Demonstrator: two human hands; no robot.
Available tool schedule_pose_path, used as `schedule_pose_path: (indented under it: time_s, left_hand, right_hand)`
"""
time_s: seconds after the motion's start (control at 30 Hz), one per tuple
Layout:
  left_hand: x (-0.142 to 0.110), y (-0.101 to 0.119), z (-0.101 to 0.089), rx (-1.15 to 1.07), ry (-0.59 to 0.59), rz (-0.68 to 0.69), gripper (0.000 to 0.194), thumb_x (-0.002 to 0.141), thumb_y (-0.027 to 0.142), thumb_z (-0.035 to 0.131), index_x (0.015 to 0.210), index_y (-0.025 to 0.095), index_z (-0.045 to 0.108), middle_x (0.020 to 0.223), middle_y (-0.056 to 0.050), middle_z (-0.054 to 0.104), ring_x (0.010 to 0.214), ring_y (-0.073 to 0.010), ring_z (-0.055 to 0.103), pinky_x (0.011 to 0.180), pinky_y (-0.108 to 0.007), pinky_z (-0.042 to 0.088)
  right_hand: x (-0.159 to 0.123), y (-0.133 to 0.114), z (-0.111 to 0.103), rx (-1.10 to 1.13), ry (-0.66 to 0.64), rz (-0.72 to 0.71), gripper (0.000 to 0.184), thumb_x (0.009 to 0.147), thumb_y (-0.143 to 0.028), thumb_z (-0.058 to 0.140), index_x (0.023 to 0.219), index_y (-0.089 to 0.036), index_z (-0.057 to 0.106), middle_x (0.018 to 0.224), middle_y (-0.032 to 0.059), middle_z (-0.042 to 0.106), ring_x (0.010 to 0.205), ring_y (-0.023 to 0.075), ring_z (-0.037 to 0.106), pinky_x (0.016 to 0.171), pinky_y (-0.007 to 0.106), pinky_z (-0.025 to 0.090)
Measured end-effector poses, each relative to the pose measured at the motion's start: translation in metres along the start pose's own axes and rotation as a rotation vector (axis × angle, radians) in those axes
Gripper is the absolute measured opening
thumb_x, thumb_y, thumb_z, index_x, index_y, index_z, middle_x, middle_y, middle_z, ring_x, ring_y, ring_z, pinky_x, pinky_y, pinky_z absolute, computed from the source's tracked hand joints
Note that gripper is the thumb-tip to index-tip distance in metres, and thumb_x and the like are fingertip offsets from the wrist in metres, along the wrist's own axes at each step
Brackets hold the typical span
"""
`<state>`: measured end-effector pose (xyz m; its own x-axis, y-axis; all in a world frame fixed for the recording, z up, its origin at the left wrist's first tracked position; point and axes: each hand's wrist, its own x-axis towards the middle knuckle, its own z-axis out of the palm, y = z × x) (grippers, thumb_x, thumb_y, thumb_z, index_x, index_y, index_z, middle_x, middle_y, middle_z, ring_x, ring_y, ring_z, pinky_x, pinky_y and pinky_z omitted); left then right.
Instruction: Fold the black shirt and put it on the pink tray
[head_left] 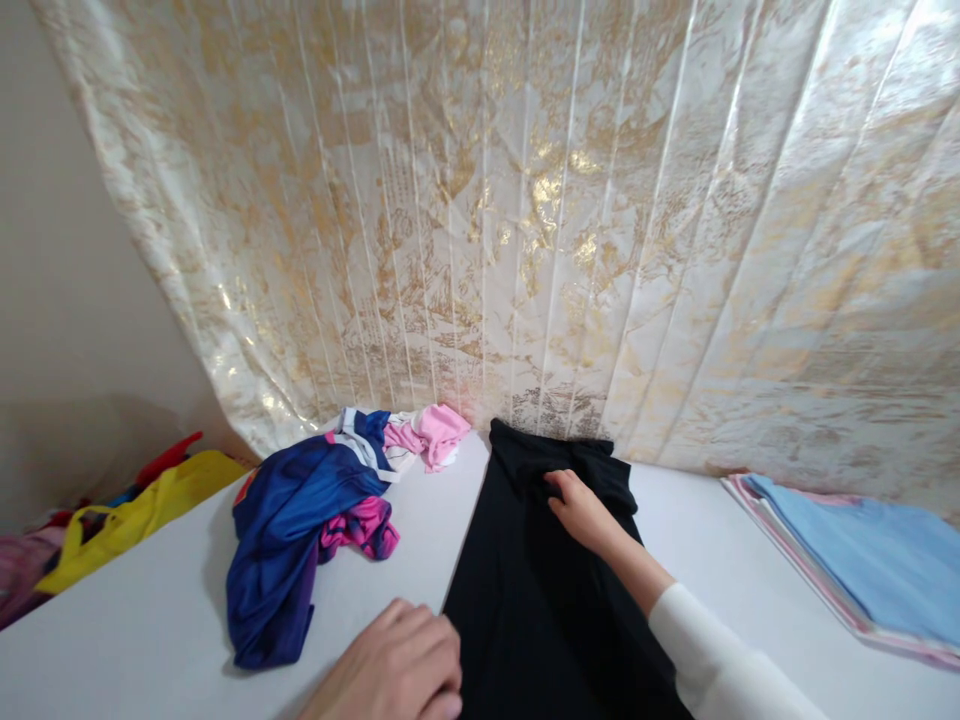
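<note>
On a white table (172, 620), the black garment (525, 590) is the landmark: left hand (397, 665) at its near left edge, grip unclear; right hand (581, 510) on its upper part, fingers curled, hold unclear; blue garment (289, 535) left of it; folded stack (870, 560) right; gold-patterned curtain (517, 220) behind.

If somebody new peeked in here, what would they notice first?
Probably the shiny gold-and-white curtain hanging behind the table. Next, the long black cloth in the middle, with the right hand on it. Left of it lies a crumpled blue garment.
</note>
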<state>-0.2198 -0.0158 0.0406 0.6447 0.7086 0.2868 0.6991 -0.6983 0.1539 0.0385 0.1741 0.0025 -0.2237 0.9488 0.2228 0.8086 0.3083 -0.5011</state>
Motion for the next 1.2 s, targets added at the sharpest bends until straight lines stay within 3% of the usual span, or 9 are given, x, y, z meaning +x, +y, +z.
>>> schedule_pose_path:
  time_s: [0.13,0.23,0.33,0.47,0.7,0.8,0.93,1.07,1.2]
  left_hand:
    - [0.055,-0.015,0.018,-0.027,-0.029,-0.181,0.04,0.094,0.018,0.038,0.132,0.021,0.049,0.141,-0.007,0.049,0.128,-0.0198,0.046,0.105,-0.036,0.034]
    - [0.096,-0.026,0.054,0.014,-0.136,-0.31,0.049,0.096,0.03,0.038,0.141,0.011,0.039,0.151,-0.015,0.032,0.138,-0.025,0.031,0.11,-0.041,0.029]
    - [0.12,-0.029,0.084,0.051,-0.115,-0.384,0.057,0.096,0.036,0.037,0.143,0.004,0.034,0.152,-0.021,0.025,0.141,-0.0317,0.02,0.111,-0.048,0.025]
    - [0.136,-0.033,0.102,0.078,-0.07,-0.406,0.06,0.098,0.041,0.034,0.145,0.004,0.032,0.153,-0.021,0.023,0.142,-0.0342,0.015,0.112,-0.05,0.02]
    - [0.169,-0.056,0.111,0.042,-0.013,-0.431,0.051,0.099,0.039,0.026,0.143,0.014,0.038,0.151,-0.015,0.032,0.14,-0.0315,0.024,0.109,-0.049,0.023]
    - [0.167,-0.069,0.102,0.004,-0.03,-0.389,0.048,0.1,0.035,0.023,0.142,0.018,0.04,0.148,-0.011,0.04,0.138,-0.0248,0.032,0.107,-0.043,0.029]
    - [0.148,-0.086,0.084,-0.003,-0.055,-0.297,0.046,0.098,0.024,0.027,0.142,0.02,0.039,0.151,-0.006,0.035,0.14,-0.0166,0.027,0.11,-0.036,0.023]
    - [0.136,-0.094,0.082,-0.004,-0.094,-0.26,0.045,0.098,0.026,0.03,0.142,0.018,0.04,0.152,-0.006,0.031,0.142,-0.016,0.022,0.111,-0.035,0.021]
    - [0.132,-0.092,0.089,-0.015,-0.097,-0.262,0.048,0.101,0.036,0.031,0.144,0.016,0.035,0.154,-0.008,0.026,0.143,-0.0191,0.019,0.112,-0.038,0.019]
  right_hand:
    - [-0.056,0.04,-0.019,-0.044,0.033,-0.069,0.048,0.077,-0.007,0.033,0.118,-0.02,0.055,0.128,0.0091,0.056,0.121,0.0187,0.053,0.105,0.036,0.039]
    - [-0.103,0.068,-0.007,-0.145,0.104,-0.135,0.048,0.087,-0.02,0.032,0.131,-0.022,0.048,0.139,0.0093,0.052,0.126,0.0217,0.051,0.104,0.041,0.043]
    - [-0.131,0.08,0.011,-0.268,0.11,-0.146,0.053,0.09,-0.042,0.041,0.14,-0.024,0.043,0.147,0.008,0.043,0.134,0.0262,0.04,0.105,0.046,0.042]
    - [-0.126,0.078,0.011,-0.37,0.096,-0.055,0.06,0.091,-0.051,0.039,0.144,-0.024,0.038,0.152,0.0061,0.032,0.14,0.0268,0.027,0.109,0.05,0.034]
    - [-0.084,0.079,-0.017,-0.42,-0.004,0.067,0.054,0.093,-0.044,0.039,0.142,-0.021,0.041,0.15,0.0085,0.036,0.14,0.0246,0.028,0.112,0.049,0.026]
    - [-0.096,0.06,-0.021,-0.406,0.028,-0.065,0.051,0.09,-0.032,0.042,0.139,-0.019,0.044,0.147,0.0111,0.041,0.139,0.0267,0.03,0.11,0.05,0.03]
    - [-0.133,0.003,-0.02,-0.262,-0.05,-0.371,0.051,0.085,-0.016,0.043,0.135,-0.026,0.047,0.142,0.0056,0.049,0.133,0.024,0.042,0.103,0.044,0.042]
    - [-0.153,-0.055,-0.009,-0.201,-0.187,-0.558,0.047,0.077,-0.012,0.056,0.121,-0.028,0.056,0.134,0.0052,0.056,0.108,0.025,0.062,0.09,0.039,0.051]
    - [-0.15,-0.08,0.01,-0.179,-0.202,-0.622,0.033,0.078,-0.015,0.062,0.109,-0.025,0.062,0.122,0.0052,0.064,0.091,0.0226,0.065,0.081,0.036,0.053]
